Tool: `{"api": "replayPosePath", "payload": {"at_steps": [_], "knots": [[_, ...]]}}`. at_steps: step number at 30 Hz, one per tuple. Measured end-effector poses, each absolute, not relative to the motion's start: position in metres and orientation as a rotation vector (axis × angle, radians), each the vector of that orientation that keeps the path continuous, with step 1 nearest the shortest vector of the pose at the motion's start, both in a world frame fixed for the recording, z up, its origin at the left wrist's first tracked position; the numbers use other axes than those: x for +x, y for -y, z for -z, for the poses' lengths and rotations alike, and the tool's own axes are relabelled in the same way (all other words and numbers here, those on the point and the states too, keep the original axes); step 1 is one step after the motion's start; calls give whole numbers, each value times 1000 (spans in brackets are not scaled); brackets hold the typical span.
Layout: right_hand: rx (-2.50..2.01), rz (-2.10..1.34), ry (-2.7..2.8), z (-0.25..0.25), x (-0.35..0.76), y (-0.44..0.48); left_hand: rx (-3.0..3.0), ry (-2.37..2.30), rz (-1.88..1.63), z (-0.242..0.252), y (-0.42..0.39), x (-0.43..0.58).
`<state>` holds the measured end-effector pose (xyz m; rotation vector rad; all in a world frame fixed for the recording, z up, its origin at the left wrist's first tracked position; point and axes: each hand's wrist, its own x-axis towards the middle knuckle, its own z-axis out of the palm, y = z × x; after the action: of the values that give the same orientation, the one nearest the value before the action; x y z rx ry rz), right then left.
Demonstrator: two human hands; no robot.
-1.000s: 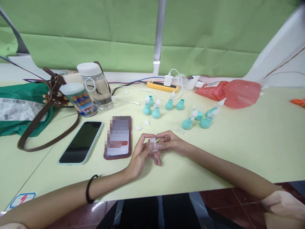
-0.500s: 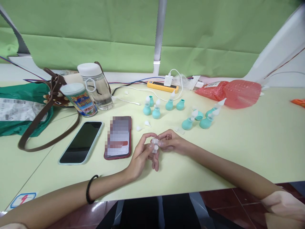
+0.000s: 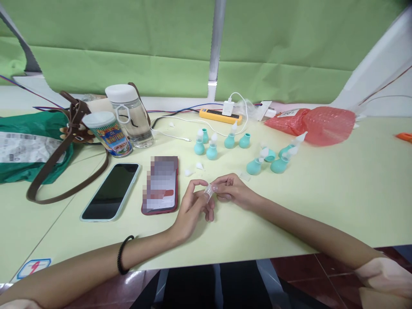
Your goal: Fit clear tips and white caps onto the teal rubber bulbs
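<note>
Clear plastic piece [image 3: 208, 192] sits just below the middle of the frame, pinched at either end by the fingertips of the left hand [image 3: 192, 210] and the right hand [image 3: 232, 192]. Tiny and slick, it could pop loose under a hard squeeze and skitter off the table [image 3: 337, 201].

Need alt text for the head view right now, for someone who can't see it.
The left hand and right hand pinch a small clear plastic piece between them above a pale table. Several teal bulbs sit behind, and a dark phone and a red phone lie to the left.
</note>
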<state>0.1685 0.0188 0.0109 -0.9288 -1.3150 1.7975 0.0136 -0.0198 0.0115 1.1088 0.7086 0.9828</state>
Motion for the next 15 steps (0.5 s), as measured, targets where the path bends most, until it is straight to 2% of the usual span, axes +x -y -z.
{"api": "replayPosePath", "payload": {"at_steps": [3, 7, 15], "knots": [[-1036, -1591, 1416, -12, 167, -19, 1118, -753, -1000, -10, 19, 13], [-1114, -1150, 1415, -24, 162, -22, 1128, -801, -995, -11, 18, 14], [-979, -226, 1607, -85, 160, -97, 1199, -828, -953, -10, 17, 15]]}}
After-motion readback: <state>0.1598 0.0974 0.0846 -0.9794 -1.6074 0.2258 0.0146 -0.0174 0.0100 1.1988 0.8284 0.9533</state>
